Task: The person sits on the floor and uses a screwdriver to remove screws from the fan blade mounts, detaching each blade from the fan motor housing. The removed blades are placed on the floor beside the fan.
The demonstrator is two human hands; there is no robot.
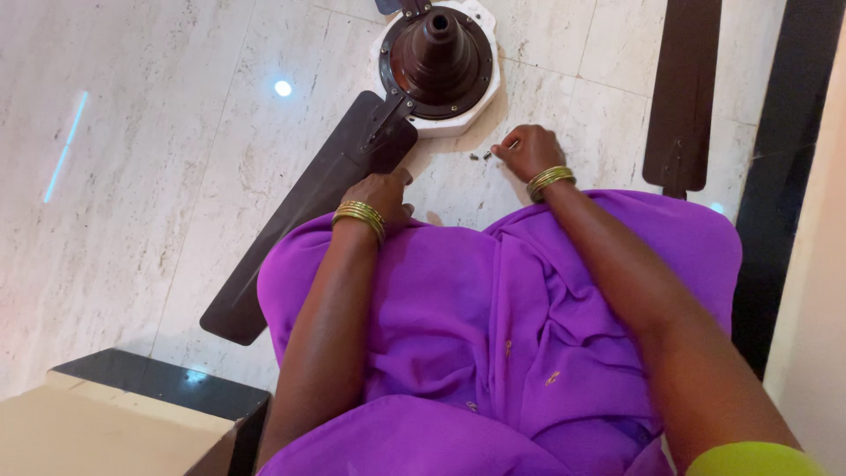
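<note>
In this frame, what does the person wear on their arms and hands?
Both forearms are bare, with no gloves. The left hand and right hand each have a stack of thin gold bangles at the wrist. A yellow-green sleeve edge shows on the right upper arm.

Glossy marble floor (pixel 159 132), matt dark fan blade (pixel 300 229), small metal screws (pixel 480 156).

Small dark screws (pixel 480 156): loose on pale marble floor, just beside the fingertips. Dark brown fan blade (pixel 308 211): long, flat, lying diagonally, wide end bolted to motor. Fan motor (pixel 436 60): dark brown, conical hub upward, seated in white round base.
</note>
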